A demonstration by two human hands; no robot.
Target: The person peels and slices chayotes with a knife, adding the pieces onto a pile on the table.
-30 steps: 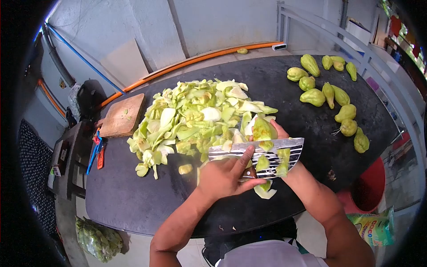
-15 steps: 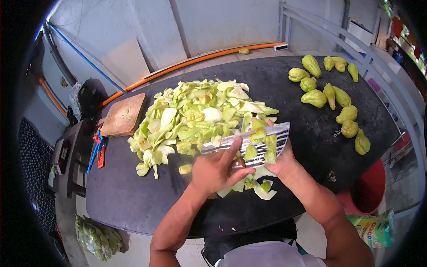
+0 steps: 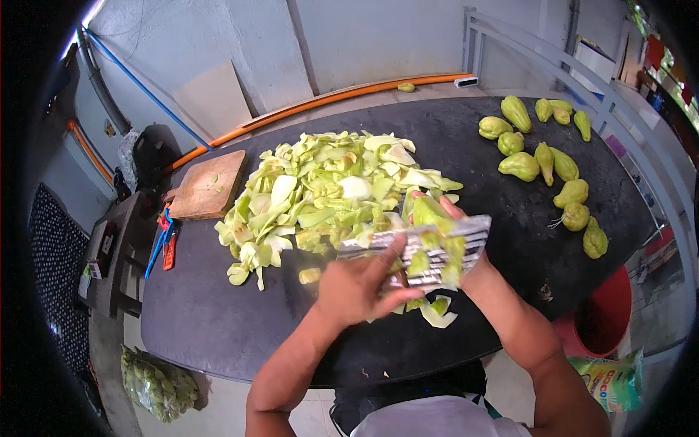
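Observation:
My left hand (image 3: 357,285) is closed around a broad-bladed knife (image 3: 473,244), its index finger lying along the metal. Dark stripes cross the shiny blade, and green bits stick to it; a brown riveted part shows by the fingers. Behind the blade, my right hand (image 3: 477,277) holds a pale green chayote piece (image 3: 429,213) between its fingers; the blade hides most of the palm. A large heap of chayote slices (image 3: 313,189) spreads just beyond both hands. Several cut pieces (image 3: 439,312) lie below the knife, and a small chunk (image 3: 309,276) rests left of my left hand.
Several whole chayotes (image 3: 518,166) lie at the table's (image 3: 218,320) right side. A wooden cutting board (image 3: 210,186) sits at the left, beside a blue-and-red tool (image 3: 164,244). A red bin (image 3: 615,313) stands at the lower right, a bag of greens (image 3: 156,386) at the lower left.
The knife has tilted and moved slightly right and down, uncovering more of the chayote piece and the right fingers. The whole view has shifted a little.

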